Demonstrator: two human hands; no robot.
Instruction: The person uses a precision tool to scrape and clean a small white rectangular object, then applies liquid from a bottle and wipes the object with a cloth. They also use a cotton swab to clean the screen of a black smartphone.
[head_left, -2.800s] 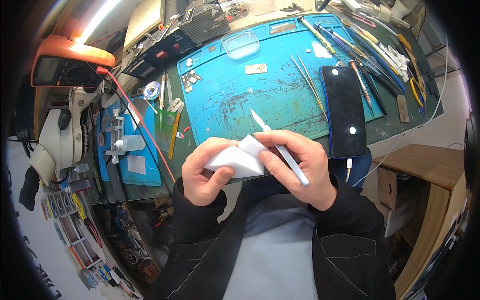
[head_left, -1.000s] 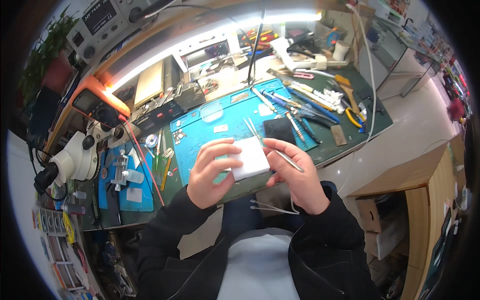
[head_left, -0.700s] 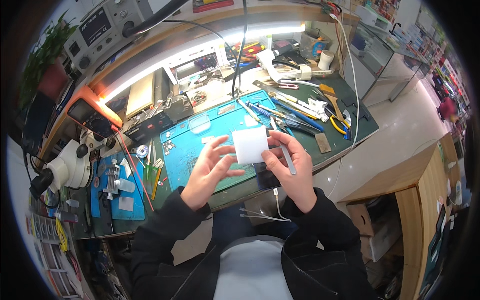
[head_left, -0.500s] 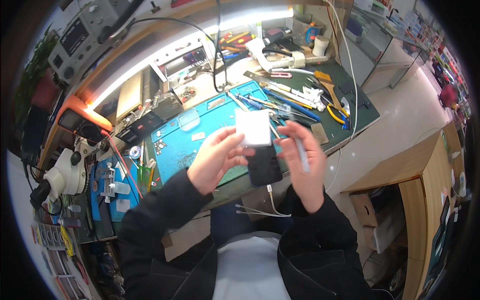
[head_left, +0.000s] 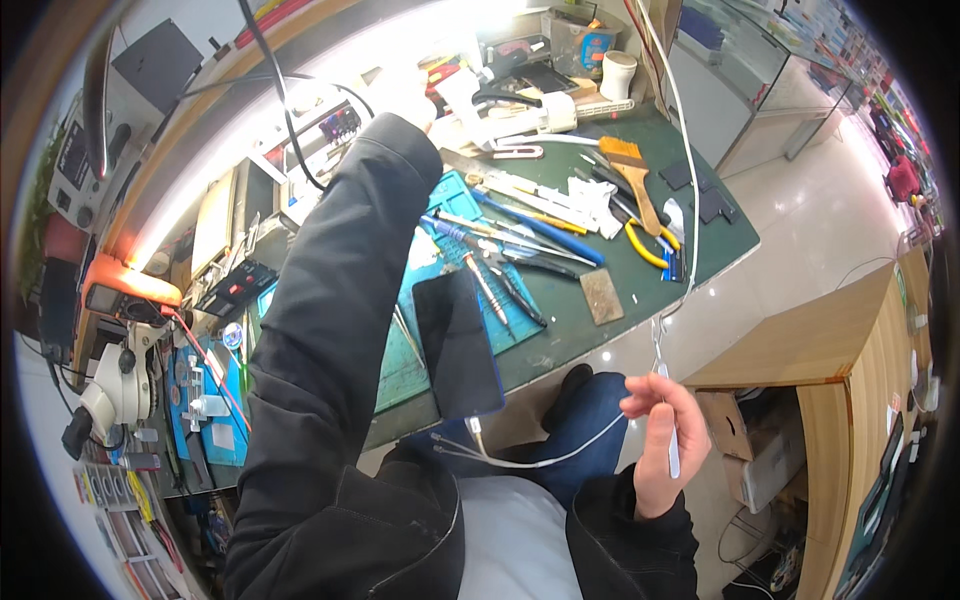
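The place is a repair workshop, with a green table full of tools under a very bright lamp strip. Near the front edge of the table lies a flat black phone on a blue-green work mat, and its lower end hangs over the edge. A thin white cable goes from this lower end to the right hand, which is below the table edge, beside the knee. This hand is closed around a slim white tool, and the cable passes through the fingers. The left hand reaches far to the back of the table, in the glare.

I think the main risk is the phone: if the right hand pulls the cable, the phone may slide off the edge and fall. The black sleeve also passes close over the mat, so it could push the thin metal tweezers and screwdrivers that lie just beside the phone.

The left hand is washed out by the light, so I cannot tell if it holds something or is open. The sleeve hides the left part of the mat. Where the cable meets the phone is too small to see well.
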